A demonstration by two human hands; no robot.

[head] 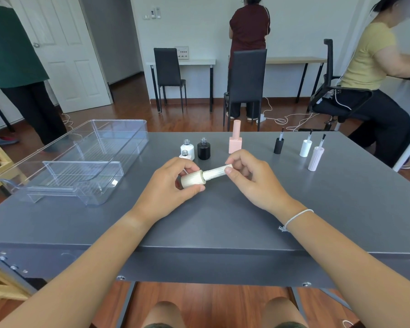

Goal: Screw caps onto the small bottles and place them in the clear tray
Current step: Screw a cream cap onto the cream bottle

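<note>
I hold a cream bottle (192, 181) on its side at table centre, my left hand (173, 183) gripping its round body while my right hand (245, 176) pinches the ribbed cap (217, 172); whether the thread is fully seated I cannot tell. The clear tray (81, 162), hard ribbed plastic at ten o'clock, holds nothing yet. At twelve o'clock stand a capped pink bottle (235, 141), and uncapped a glossy black bottle (203, 149) and two white bottles (187, 149). At two o'clock three brush caps (305, 147) wait upright: so most work remains.
</note>
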